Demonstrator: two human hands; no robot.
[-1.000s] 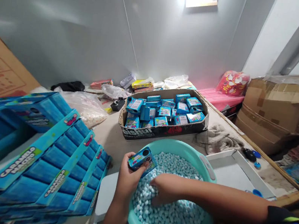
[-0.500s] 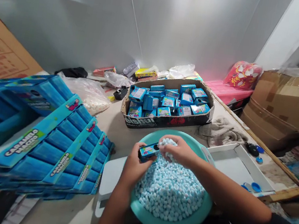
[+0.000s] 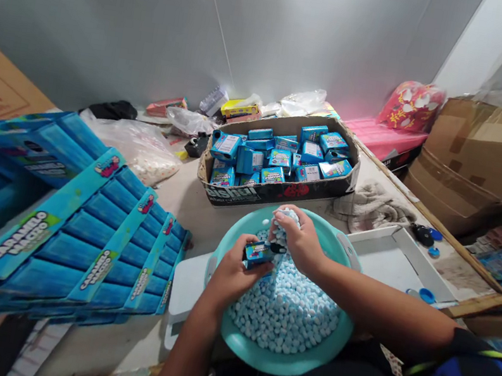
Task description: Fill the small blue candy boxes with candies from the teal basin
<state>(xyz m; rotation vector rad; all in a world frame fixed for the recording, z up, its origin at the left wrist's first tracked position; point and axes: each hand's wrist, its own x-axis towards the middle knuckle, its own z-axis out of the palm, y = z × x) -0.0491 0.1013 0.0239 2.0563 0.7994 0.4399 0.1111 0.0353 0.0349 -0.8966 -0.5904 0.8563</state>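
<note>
My left hand is closed round a small blue candy box, tilted so that its dark round opening faces right. Closed on a handful of pale blue and white candies, my right hand is at the mouth of this box. Some candies are dropping from it past the box. Both hands are over a turquoise basin, which is heaped with the same candies.
Behind the basin stands a cardboard tray of small blue boxes. Blue display cartons are stacked on the left. A white scale sits beside the basin; a shallow white box and a cloth lie to the right.
My right hand has come up from the heap with candies and tipped over the box opening. The candy box in my left hand has shifted slightly right. The camera view has moved a little.
</note>
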